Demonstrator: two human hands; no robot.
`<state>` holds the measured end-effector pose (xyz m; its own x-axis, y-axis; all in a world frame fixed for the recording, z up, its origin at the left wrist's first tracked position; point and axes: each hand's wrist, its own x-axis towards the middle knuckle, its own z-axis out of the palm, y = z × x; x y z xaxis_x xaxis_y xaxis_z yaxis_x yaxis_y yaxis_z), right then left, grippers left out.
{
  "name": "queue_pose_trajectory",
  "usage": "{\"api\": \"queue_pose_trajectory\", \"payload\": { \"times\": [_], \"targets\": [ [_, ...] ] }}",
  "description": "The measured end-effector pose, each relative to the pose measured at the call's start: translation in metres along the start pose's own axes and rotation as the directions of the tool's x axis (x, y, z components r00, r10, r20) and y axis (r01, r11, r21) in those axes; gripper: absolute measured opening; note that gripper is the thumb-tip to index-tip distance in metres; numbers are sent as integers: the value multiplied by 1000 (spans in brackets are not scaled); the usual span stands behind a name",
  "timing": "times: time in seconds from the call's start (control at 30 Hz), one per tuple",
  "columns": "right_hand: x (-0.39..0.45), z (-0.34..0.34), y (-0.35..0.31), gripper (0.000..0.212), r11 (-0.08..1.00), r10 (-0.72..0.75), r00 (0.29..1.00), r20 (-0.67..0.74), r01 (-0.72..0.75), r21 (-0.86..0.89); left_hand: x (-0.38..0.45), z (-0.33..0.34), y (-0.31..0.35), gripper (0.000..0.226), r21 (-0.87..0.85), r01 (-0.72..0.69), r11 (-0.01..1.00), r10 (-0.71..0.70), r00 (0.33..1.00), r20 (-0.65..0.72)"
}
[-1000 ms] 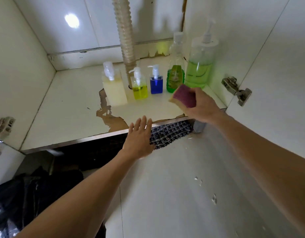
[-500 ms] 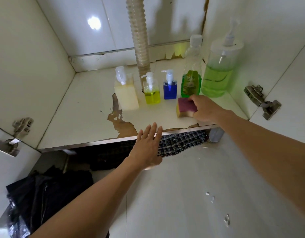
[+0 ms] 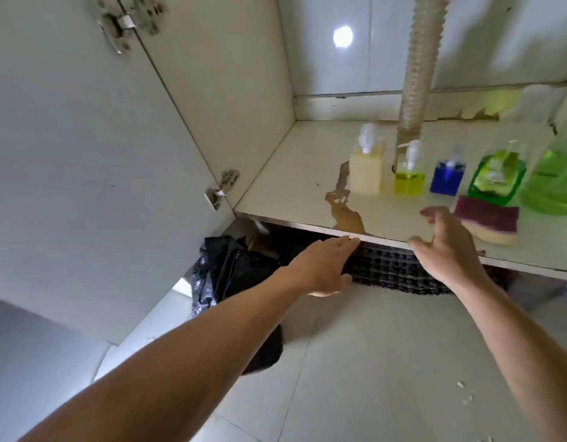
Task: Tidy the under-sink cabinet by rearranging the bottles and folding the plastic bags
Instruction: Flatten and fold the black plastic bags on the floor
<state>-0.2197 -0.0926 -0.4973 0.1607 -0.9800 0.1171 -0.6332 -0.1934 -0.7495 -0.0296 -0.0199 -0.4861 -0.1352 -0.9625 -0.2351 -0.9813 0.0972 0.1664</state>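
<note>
Cabinet shelf point(image 3: 294, 173), laminate peeling at front edge, carries five bottles in a row from 12 to 2 o'clock: cream bottle point(image 3: 365, 173), yellow bottle point(image 3: 409, 178), blue bottle point(image 3: 447, 180), green bottle point(image 3: 495, 178), large green bottle point(image 3: 553, 180). Black plastic bag point(image 3: 224, 269) lies on floor at 10 o'clock. Left hand point(image 3: 323, 266) flat, fingers extended, empty, below shelf edge. Right hand point(image 3: 448, 250) spread, holding nothing, beside sponge point(image 3: 486, 220) at 1 o'clock.
</note>
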Motion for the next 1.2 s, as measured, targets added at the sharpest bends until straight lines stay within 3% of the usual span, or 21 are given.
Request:
{"api": "queue_pose_trajectory", "payload": {
  "times": [0.1, 0.2, 0.27, 0.33, 0.4, 0.5, 0.57, 0.67, 0.8, 0.9, 1.07, 1.13, 1.2],
  "targets": [
    [-15, 49, -42, 39, 991, 39, 970, 238, -67, 112, -63, -17, -52, 70, -114, 236, 965, -248, 963, -107],
    [-33, 104, -75, 40, 983, 62, 879, 472, -135, 121, -106, -19, -108, 60, -304, 494, 814, -557, 813, -169],
    [-46, 137, -93, 46, 985, 65, 840, 538, -140, 100, -124, -12, -136, 60, -412, 590, 695, -684, 718, -127],
    [-55, 171, -105, 56, 990, 76, 815, 575, -132, 56, -133, 7, -161, 69, -477, 648, 593, -737, 676, 1],
    [-62, 203, -115, 67, 984, 132, 788, 601, -177, 16, -138, 32, -181, 72, -609, 628, 484, -750, 656, 81],
    [-66, 246, -130, 77, 943, 217, 742, 634, -327, 59, -138, 67, -198, 66, -752, 543, 374, -719, 682, 135],
    [-69, 269, -138, 73, 921, 271, 727, 631, -387, 51, -132, 82, -206, 59, -792, 505, 343, -671, 722, 170],
    [-75, 297, -137, 46, 914, 343, 739, 579, -404, -27, -121, 100, -214, 64, -823, 480, 305, -649, 737, 189],
    [-88, 296, -116, 27, 900, 409, 796, 447, -433, -53, -108, 118, -215, 52, -829, 462, 315, -655, 738, 162],
    [-96, 270, -101, 16, 918, 380, 853, 358, -394, -37, -98, 125, -212, 36, -836, 454, 309, -686, 715, 134],
    [-101, 233, -92, 8, 935, 347, 909, 231, -355, -8, -91, 121, -197, 32, -851, 414, 323, -750, 661, 37],
    [-102, 224, -92, 21, 936, 351, 918, 183, -345, -62, -91, 119, -189, 26, -856, 387, 342, -748, 663, 1],
    [-105, 223, -98, 27, 912, 385, 892, 237, -407, 49, -88, 119, -183, 22, -865, 308, 396, -695, 716, -63]
  ]
}}
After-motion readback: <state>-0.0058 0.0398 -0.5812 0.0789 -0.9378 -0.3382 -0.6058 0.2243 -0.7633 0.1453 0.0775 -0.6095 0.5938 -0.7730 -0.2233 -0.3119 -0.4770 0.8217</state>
